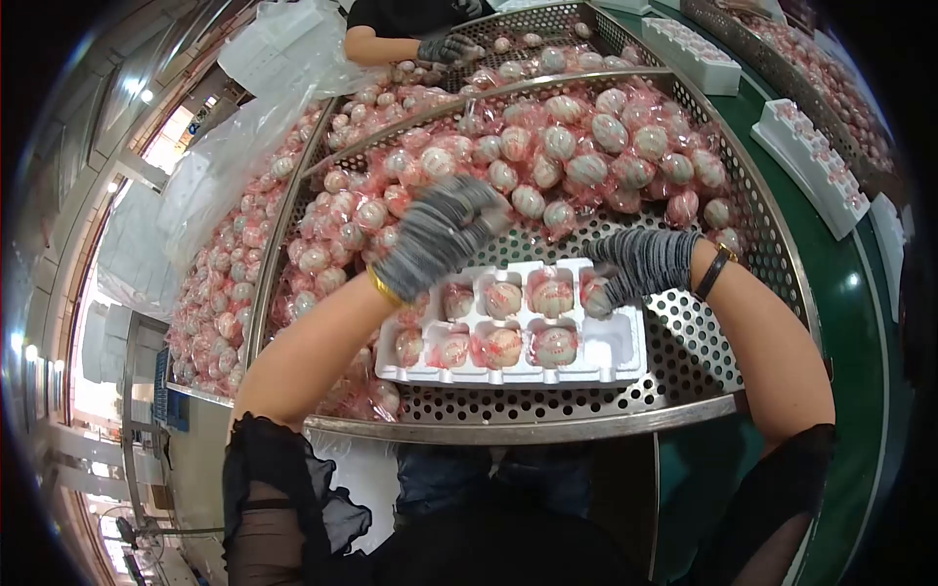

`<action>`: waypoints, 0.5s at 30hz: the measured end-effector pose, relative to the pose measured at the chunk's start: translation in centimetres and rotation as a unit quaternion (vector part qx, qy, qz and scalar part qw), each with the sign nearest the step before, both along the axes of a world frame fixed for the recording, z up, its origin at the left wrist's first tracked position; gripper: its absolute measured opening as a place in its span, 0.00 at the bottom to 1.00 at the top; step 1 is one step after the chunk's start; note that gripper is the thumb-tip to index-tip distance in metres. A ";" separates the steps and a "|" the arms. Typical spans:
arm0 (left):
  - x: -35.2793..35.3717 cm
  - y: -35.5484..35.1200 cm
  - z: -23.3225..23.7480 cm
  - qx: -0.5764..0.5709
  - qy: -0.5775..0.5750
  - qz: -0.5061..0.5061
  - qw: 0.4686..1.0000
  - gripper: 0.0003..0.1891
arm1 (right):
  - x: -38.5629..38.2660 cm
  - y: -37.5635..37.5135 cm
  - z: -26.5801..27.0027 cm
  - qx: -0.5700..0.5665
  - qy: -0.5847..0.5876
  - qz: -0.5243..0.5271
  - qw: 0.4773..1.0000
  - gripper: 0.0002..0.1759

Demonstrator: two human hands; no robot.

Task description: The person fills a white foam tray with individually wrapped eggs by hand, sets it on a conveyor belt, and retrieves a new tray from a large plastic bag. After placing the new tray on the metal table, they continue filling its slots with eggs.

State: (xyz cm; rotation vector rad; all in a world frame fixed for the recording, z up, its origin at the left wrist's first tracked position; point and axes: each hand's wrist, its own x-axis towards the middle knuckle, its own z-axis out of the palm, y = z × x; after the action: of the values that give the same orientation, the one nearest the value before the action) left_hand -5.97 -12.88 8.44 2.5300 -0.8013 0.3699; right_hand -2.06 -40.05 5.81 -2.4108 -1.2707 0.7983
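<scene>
A white foam tray (pixel 611 366) lies across the front of the perforated metal bin, with eggs in clear, red-printed wrappers in most of its cups. The front right cup is bare. My right hand (pixel 650 266), in a grey striped knit glove, is at the back right cup with its fingers closed around a wrapped egg (pixel 591 291). Over the tray's back left edge hovers my left hand (pixel 440 234), gloved the same way, with curled fingers near the heap of wrapped eggs (pixel 528 200). Motion blurs its fingertips, so I cannot see whether they hold anything.
The bin's metal rim (pixel 528 430) runs along the front. Across the bin, another person's gloved hand (pixel 449 49) reaches among eggs. Filled white trays (pixel 811 161) stand on the green surface (pixel 782 210) at right. Plastic sheeting (pixel 234 161) hangs at left.
</scene>
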 end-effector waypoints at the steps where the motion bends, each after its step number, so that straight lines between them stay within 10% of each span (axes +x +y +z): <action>1: 1.9 2.3 -0.2 0.144 -0.146 0.047 0.978 0.21 | 0.2 0.1 0.1 -0.018 -0.001 0.000 1.000 0.43; 9: 7.7 5.9 -1.8 0.214 -0.026 0.250 0.944 0.36 | 0.3 -0.1 -0.1 0.060 0.047 0.004 0.997 0.35; 12: 4.6 4.3 0.0 -0.208 0.122 0.074 0.968 0.29 | 0.1 -0.2 0.5 0.068 0.040 0.013 0.997 0.39; 15: -2.0 1.2 3.7 -0.502 0.369 -0.016 0.782 0.24 | -0.5 0.4 1.1 0.260 0.049 -0.063 0.962 0.37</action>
State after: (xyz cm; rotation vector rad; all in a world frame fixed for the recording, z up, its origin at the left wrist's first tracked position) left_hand -7.94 -11.67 12.13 1.4178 -0.1984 -0.1998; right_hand -2.52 -39.61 6.88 -1.9791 -1.1055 0.4643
